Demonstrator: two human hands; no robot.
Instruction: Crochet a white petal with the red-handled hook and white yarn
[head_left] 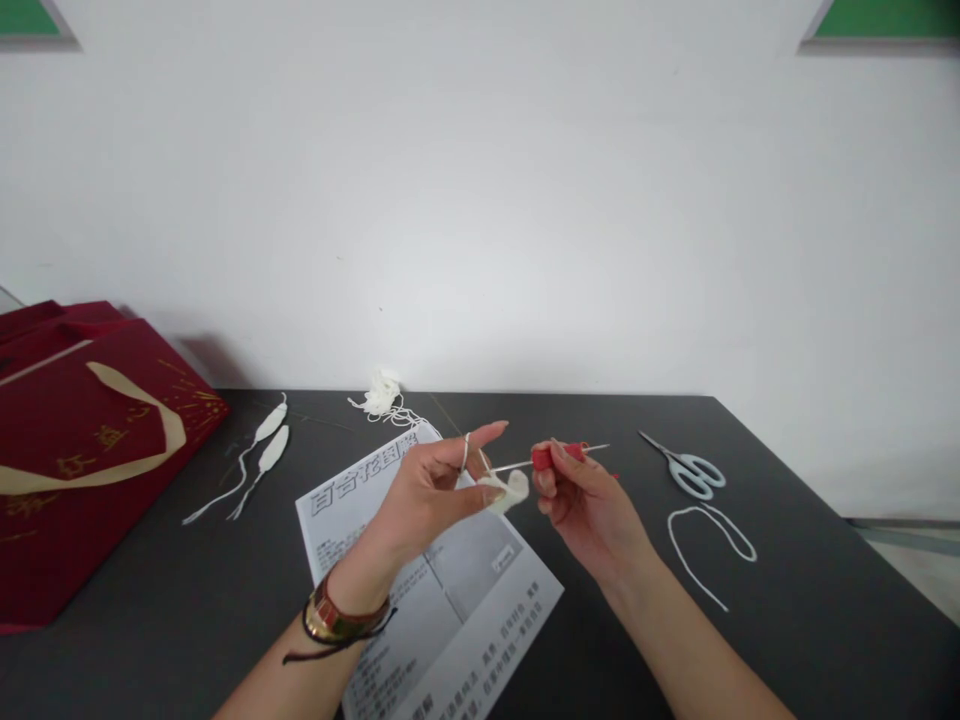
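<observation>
Crochet hook (559, 457): red grip, steel shaft, near-level, mid-frame. Cream crochet piece (511, 490): small, curled, at its left tip.

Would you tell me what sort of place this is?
Probably a craft desk: right hand holds a crochet hook, left hand a white yarn piece, with scissors and a printed sheet on the table.
</observation>
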